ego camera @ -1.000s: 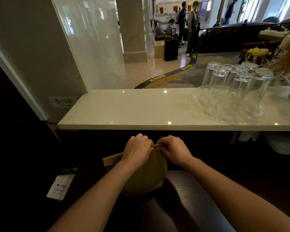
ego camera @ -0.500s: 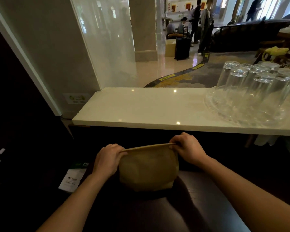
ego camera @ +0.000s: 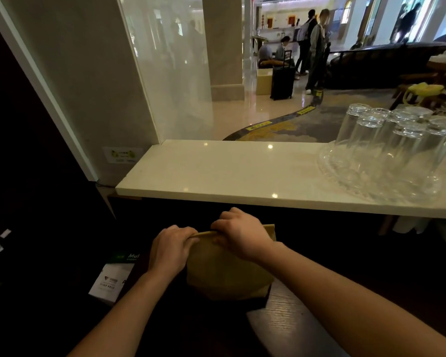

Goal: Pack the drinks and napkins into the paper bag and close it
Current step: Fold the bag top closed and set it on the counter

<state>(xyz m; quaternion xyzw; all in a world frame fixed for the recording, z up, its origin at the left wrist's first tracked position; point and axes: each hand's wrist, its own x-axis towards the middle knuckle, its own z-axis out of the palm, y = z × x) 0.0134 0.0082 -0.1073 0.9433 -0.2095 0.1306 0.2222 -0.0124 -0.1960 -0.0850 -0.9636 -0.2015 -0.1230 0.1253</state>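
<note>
A brown paper bag (ego camera: 227, 274) stands upright on the dark wooden counter (ego camera: 294, 318) in front of me, below the marble ledge. Its top edge is pressed flat and folded over. My left hand (ego camera: 171, 249) grips the left end of that top edge. My right hand (ego camera: 238, 234) grips the top near the middle, fingers curled over the fold, with the bag's right corner sticking out past it. Drinks and napkins are not visible; the bag's inside is hidden.
A white marble ledge (ego camera: 229, 173) runs across just beyond the bag. A glass tray (ego camera: 345, 173) with several upturned glasses stands on its right part. A white and green box (ego camera: 111, 279) lies left of the bag. People stand in the lobby far behind.
My hands were apart at the two ends of the bag's top edge; now the right hand has slid left toward the middle and both press the top down.
</note>
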